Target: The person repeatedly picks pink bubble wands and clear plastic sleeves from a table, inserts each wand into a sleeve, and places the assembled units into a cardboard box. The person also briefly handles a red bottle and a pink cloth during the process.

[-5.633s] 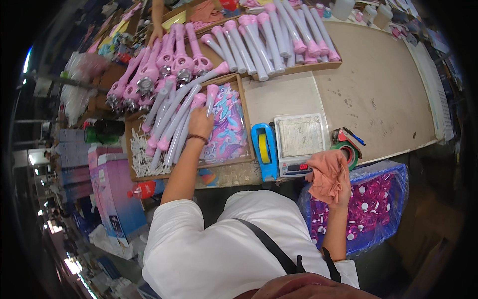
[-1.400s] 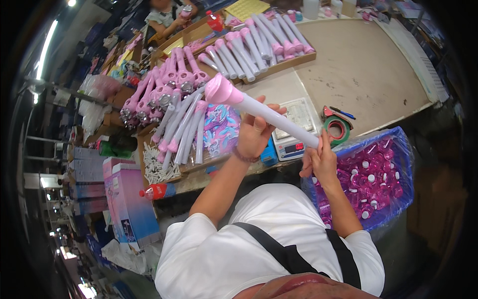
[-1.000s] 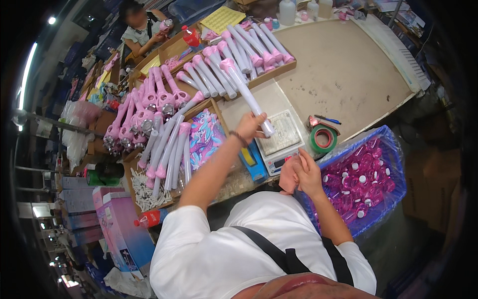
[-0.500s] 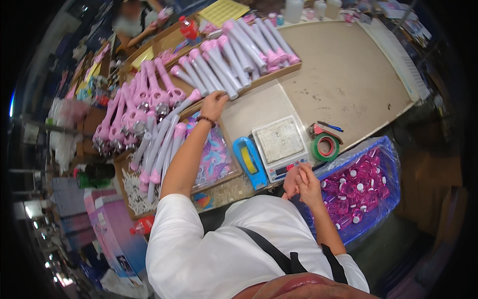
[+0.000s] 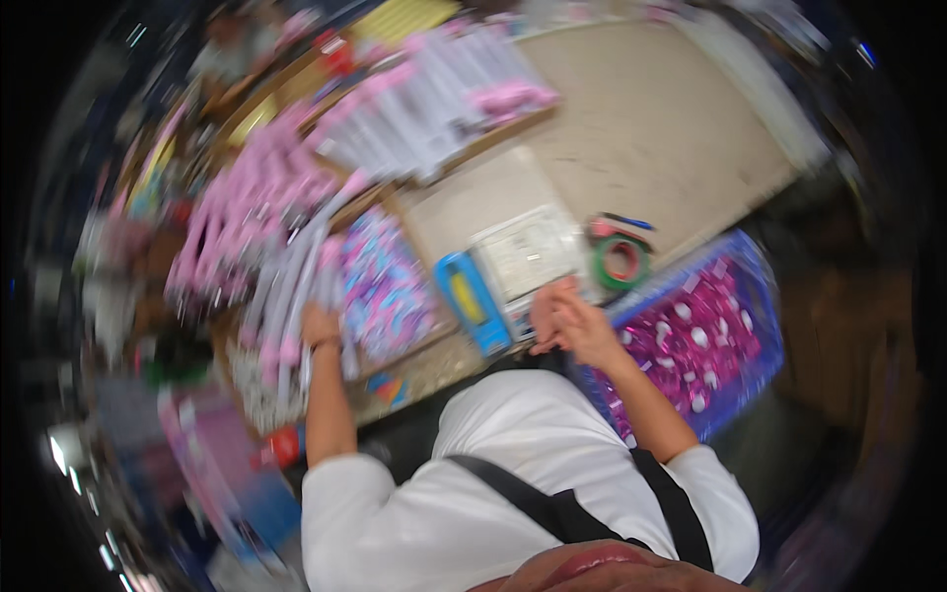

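My left hand [image 5: 321, 324] is over the pale lilac tubes with pink ends [image 5: 293, 296] at the left of the table, at the edge of the box of purple and blue printed pieces [image 5: 385, 286]. Motion smears its fingers, so I cannot tell whether it grips a tube. My right hand [image 5: 584, 333] is closed in front of the white weighing scale [image 5: 526, 255]. Against its fingers is a pinkish thing [image 5: 545, 308] whose kind I cannot make out. A blue tape dispenser with a yellow middle [image 5: 472, 303] lies left of the scale.
A blue crate [image 5: 767, 326] of magenta bottles with white caps stands at the right. Green tape [image 5: 631, 279] and a blue pen [image 5: 627, 222] lie beside the scale. More tubes [image 5: 414, 109] fill a far tray; pink wands [image 5: 252, 197] are piled left. Another person [image 5: 232, 59] is at the far left.
My left hand has left the far tubes and come back toward me, to the nearer tubes. My right hand stays by the scale, slightly higher. The whole view has shifted and blurred.
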Demonstrator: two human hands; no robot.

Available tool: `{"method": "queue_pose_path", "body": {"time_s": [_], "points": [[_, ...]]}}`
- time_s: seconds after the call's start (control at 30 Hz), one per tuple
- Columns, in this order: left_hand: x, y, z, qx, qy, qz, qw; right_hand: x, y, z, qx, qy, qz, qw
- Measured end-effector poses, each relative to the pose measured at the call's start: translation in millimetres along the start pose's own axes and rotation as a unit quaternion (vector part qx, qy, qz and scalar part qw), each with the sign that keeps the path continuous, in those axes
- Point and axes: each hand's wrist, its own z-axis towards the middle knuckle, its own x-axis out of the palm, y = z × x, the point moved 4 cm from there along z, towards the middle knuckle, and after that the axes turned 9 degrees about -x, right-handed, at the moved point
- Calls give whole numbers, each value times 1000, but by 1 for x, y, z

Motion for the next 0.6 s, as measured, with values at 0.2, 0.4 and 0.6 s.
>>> {"method": "queue_pose_path", "body": {"time_s": [0.2, 0.4, 0.6], "points": [[4, 5, 27, -19, 96, 59, 993, -20, 12, -26, 31, -10, -5, 999], [-95, -45, -5, 167, 25, -174, 970, -29, 22, -31, -81, -39, 102, 991], [-163, -138, -134, 306, 360, -350, 809, 10, 104, -13, -498, -40, -131, 856]]}}
